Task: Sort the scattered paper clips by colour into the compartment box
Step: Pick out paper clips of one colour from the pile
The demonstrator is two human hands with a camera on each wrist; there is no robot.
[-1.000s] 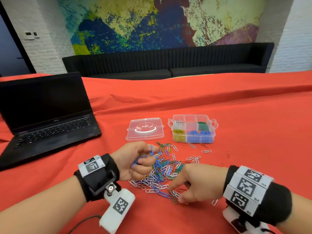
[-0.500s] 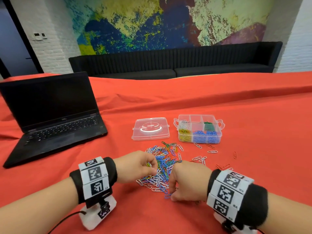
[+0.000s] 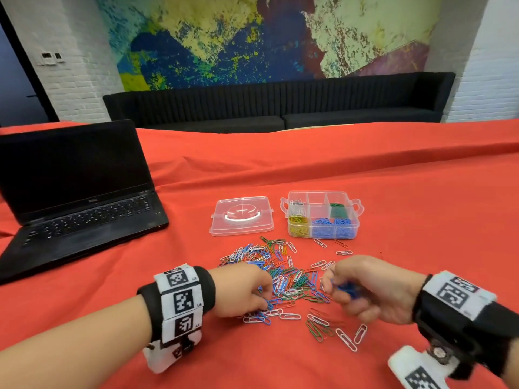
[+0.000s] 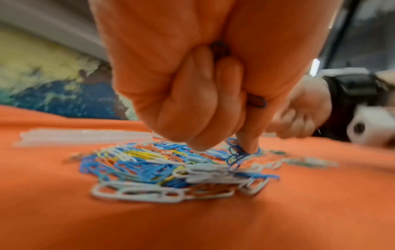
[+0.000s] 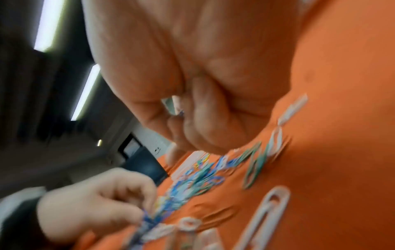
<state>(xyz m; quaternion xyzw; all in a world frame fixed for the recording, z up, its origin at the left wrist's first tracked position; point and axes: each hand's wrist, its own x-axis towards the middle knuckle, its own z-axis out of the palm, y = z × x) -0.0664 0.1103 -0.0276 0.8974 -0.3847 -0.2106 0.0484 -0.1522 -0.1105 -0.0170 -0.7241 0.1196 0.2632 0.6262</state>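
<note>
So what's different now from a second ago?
The right hand has lifted off the pile, gripping blue clips. The left hand, raised with clips before, is down picking at the pile. The box, lid and laptop haven't moved.

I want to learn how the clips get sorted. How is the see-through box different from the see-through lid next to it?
The compartment box is deeper and split into sections; the lid is flat and undivided. The box holds yellow, blue, green and white clips, sorted; the lid holds none. The box lies right of the lid. Both are clear plastic, lying on the red cloth.
</note>
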